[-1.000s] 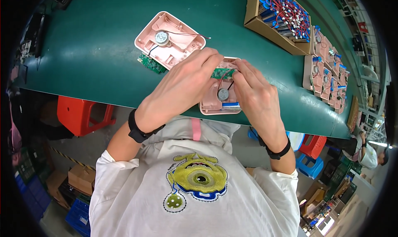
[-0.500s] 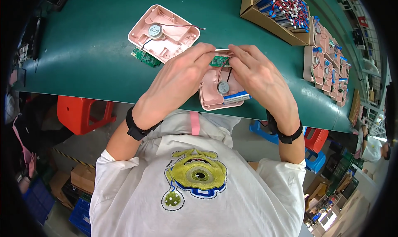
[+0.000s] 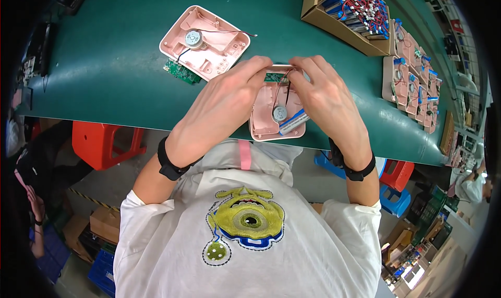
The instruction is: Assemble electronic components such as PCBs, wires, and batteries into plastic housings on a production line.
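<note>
A pink plastic shell (image 3: 222, 42) is lying far left. The left hand (image 3: 224, 97) is grasping the far-left corner of a rectangular pink housing (image 3: 265, 115), which is sitting near the closer edge of a green table (image 3: 115, 63), containing a round silver motor (image 3: 280, 113) and blue-and-silver battery (image 3: 294, 123). The right hand (image 3: 331, 97), fingertips partly hidden, is apparently gripping the far-right corner. A cardboard box (image 3: 334, 29) is standing far right.

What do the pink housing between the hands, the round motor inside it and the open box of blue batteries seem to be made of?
Pink housing: probably moulded plastic with a satin finish; smooth, thin walls in one even colour.
Round motor: casing likely metal, judging by its silvery grey surface.
Open box: most likely cardboard, matte brown with flat, straight-edged walls.
</note>
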A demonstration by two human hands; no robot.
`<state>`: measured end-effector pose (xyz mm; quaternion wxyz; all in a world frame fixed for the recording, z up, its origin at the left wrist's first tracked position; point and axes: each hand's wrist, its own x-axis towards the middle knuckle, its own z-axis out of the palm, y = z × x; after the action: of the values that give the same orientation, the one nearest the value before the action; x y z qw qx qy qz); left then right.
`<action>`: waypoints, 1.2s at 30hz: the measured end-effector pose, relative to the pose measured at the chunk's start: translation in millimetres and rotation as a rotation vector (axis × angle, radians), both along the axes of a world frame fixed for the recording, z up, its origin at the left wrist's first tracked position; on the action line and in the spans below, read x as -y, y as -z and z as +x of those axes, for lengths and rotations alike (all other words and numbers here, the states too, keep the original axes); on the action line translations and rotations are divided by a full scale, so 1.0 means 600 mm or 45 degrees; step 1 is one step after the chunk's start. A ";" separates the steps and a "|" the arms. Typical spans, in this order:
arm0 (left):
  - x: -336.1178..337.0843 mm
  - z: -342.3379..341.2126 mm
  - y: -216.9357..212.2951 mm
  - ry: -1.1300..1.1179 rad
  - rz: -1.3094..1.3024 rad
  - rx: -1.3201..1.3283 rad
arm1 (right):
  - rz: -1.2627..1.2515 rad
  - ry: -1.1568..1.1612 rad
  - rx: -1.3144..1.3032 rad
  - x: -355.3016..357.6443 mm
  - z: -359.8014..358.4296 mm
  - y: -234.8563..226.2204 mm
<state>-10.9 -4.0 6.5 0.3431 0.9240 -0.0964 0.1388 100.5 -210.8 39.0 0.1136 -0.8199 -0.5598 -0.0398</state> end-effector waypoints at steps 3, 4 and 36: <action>-0.002 0.002 -0.012 0.029 -0.016 -0.086 | 0.013 0.045 0.014 -0.002 -0.008 0.005; -0.002 0.005 -0.016 0.035 -0.014 -0.111 | 0.001 0.074 0.012 -0.005 -0.012 0.005; 0.006 0.015 -0.011 0.144 0.080 -0.201 | -0.060 0.161 0.047 -0.008 -0.014 0.013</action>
<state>-1.6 -7.6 13.3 0.3280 0.9353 -0.1255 0.0427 92.1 -206.0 31.2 0.0813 -0.8551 -0.5098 -0.0487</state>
